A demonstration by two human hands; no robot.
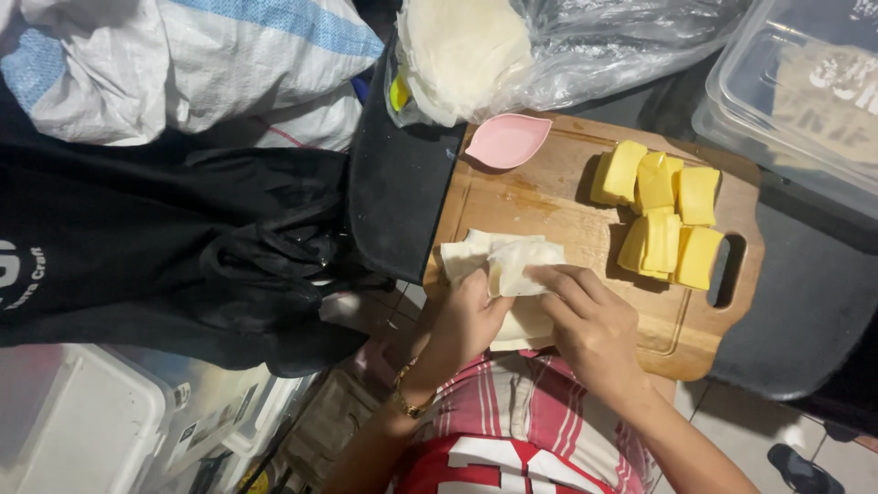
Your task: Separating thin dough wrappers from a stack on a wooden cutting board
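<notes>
Head view shows us folding a pale wrapper sheet [512, 261] on the near left part of the wooden cutting board [549, 197]. Our left hand [466, 316] pinches the sheet's near edge, fingers closed on it. Our right hand [590, 320] presses on its right side, fingers curled and gripping the fold. Yellow blocks [663, 215] lie in a cluster on the board's right half, near its handle slot. A pink leaf-shaped dish [508, 140] sits at the board's far left corner. Beyond the board lies a clear bag of round wrappers [466, 55].
</notes>
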